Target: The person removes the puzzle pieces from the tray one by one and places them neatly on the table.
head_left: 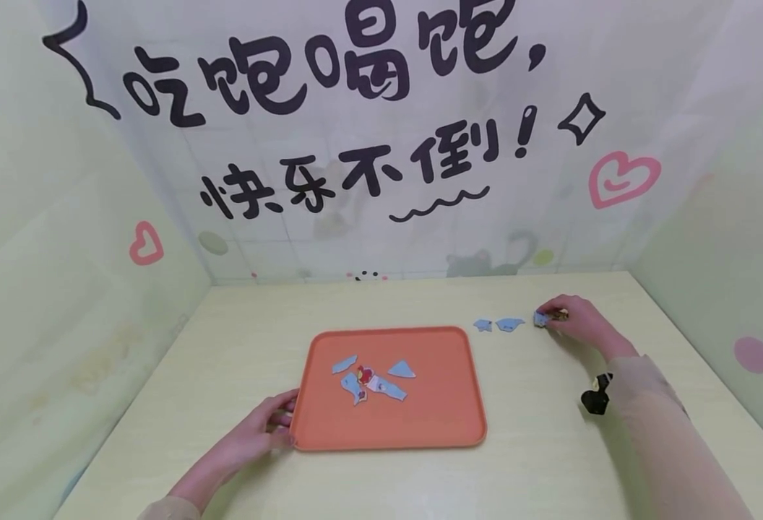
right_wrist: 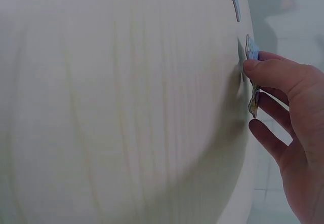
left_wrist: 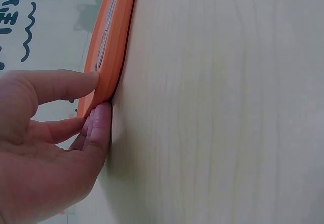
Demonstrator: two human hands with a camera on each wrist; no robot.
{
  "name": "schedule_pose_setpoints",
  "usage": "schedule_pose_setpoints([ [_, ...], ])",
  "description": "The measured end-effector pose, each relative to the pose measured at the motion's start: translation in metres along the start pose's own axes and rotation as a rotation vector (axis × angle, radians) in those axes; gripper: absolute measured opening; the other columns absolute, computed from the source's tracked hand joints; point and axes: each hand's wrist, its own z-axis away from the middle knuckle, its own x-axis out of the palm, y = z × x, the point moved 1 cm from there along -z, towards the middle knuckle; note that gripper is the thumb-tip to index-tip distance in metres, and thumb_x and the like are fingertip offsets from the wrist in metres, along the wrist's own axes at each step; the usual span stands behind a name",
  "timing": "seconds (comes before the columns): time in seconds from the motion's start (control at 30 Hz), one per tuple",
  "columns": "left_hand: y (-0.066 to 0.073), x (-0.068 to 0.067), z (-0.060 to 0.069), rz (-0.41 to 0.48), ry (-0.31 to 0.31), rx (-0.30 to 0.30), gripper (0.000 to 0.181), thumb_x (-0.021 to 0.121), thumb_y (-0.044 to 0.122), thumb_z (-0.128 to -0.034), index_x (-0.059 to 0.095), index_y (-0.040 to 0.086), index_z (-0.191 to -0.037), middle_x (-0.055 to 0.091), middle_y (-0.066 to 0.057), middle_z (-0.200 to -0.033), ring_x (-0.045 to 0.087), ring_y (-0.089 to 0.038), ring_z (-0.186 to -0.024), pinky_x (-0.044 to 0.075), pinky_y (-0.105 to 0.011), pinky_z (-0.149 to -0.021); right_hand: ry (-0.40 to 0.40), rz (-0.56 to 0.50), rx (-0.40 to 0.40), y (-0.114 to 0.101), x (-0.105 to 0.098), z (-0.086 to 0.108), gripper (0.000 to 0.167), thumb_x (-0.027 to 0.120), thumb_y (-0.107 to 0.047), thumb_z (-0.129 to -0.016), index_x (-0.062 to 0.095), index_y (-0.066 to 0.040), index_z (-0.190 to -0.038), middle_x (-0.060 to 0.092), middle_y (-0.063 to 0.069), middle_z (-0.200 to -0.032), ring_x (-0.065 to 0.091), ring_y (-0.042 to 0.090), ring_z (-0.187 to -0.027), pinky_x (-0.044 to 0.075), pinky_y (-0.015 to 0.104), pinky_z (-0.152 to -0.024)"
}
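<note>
The right hand (head_left: 578,319) pinches a flat, irregular puzzle piece (head_left: 540,318) between thumb and index finger, the remaining fingers curved and slightly spread. The piece is light blue, with a patch of yellowish print near the lower fingers; it is held at the far right of the pale wooden table (head_left: 524,440). Just to its left, two blue puzzle pieces (head_left: 510,324) lie side by side on the wood.

The left hand (head_left: 266,426) grips the near left corner of an orange tray (head_left: 433,419), thumb against one side of the corner and bent fingers against the other. Inside the tray lie a blue triangular piece (head_left: 402,370), a narrow blue strip (head_left: 345,365) and, between them, a cluster of blue, red and pale pieces (head_left: 391,389) set close together. The pictures printed on them are too small to make out; the red part may be a cartoon figure.

On the white backdrop (head_left: 329,260) behind, bold black Chinese characters read "吃饱喝饱," (head_left: 264,76) and, below, "快乐不倒!" (head_left: 373,170), with a wavy line (head_left: 440,209) underneath. A pink heart (head_left: 623,205) and a black four-pointed star outline (head_left: 565,126) are printed at right.
</note>
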Motion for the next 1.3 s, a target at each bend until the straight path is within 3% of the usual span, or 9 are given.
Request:
schedule_pose_setpoints([
  [0.2,-0.0009,0.0004,-0.0007,0.0,-0.003,0.003,0.082,0.069,-0.002,-0.0809,0.028,-0.002,-0.153,0.043,-0.023,-0.14,0.052,-0.028,-0.113,0.045,-0.032,-0.085,0.01,0.0,0.001,0.0016,0.0016,0.0024,0.026,0.068,-0.003,-0.088,0.069,0.003,-0.114,0.068,0.021,-0.109,0.061,0.035,-0.1,0.048,0.052,-0.092],
  [0.5,0.0,0.0011,0.0001,-0.007,0.012,-0.012,0.083,0.069,-0.002,-0.079,0.029,-0.002,-0.152,0.045,-0.022,-0.14,0.052,-0.027,-0.113,0.045,-0.032,-0.086,-0.045,-0.031,0.043,-0.0035,-0.0009,0.0029,0.027,0.067,-0.005,-0.089,0.069,0.003,-0.115,0.066,0.024,-0.114,0.059,0.042,-0.109,0.046,0.057,-0.097],
  [0.87,0.0021,-0.0014,-0.0001,-0.022,-0.025,0.037,0.084,0.07,0.001,-0.0803,0.027,-0.005,-0.152,0.046,-0.024,-0.138,0.053,-0.027,-0.113,0.047,-0.029,-0.088,-0.101,-0.004,0.069,-0.0035,-0.0042,-0.0005,0.029,0.068,-0.008,-0.088,0.07,0.0,-0.116,0.064,0.025,-0.118,0.057,0.045,-0.113,0.046,0.058,-0.097],
  [1.3,0.0023,-0.0017,0.0008,-0.041,-0.02,0.052,0.084,0.071,0.002,-0.0797,0.028,-0.005,-0.152,0.047,-0.025,-0.137,0.055,-0.029,-0.115,0.047,-0.032,-0.092,-0.086,-0.03,0.066,-0.0035,-0.003,0.0022,0.029,0.068,-0.008,-0.089,0.069,0.001,-0.116,0.064,0.025,-0.118,0.057,0.044,-0.113,0.045,0.059,-0.098],
])
